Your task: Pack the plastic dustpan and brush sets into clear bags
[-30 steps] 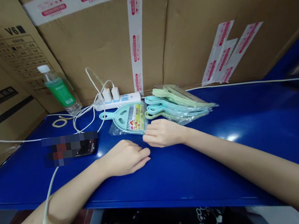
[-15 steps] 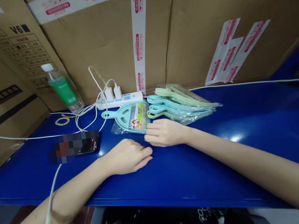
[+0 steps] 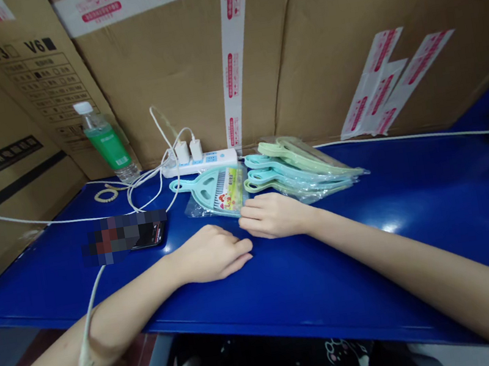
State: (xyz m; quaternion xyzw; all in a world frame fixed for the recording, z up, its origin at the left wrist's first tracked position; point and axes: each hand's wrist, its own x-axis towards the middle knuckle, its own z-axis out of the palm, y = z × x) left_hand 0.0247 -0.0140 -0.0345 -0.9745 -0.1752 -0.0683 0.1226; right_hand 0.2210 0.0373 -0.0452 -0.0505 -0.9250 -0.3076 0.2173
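My left hand [image 3: 212,254] lies palm down on the blue table [image 3: 413,193], fingers stretched toward the right, holding nothing. Just beyond it rests my right hand [image 3: 272,215], palm down with loosely bent fingers whose tips touch the near edge of a bagged teal mini dustpan set [image 3: 214,191]. Behind my right hand is a stack of bagged teal and green dustpan sets [image 3: 298,169]. The two hands nearly touch each other.
A phone [image 3: 148,235] on a white cable lies left of my left hand. At the back stand a white power strip with chargers [image 3: 199,160], a green-labelled water bottle [image 3: 108,142] and a bead bracelet [image 3: 104,196]. Cardboard boxes [image 3: 319,41] wall in the table's rear and left.
Both hands stay where they were on the table. Only the view has drifted slightly.
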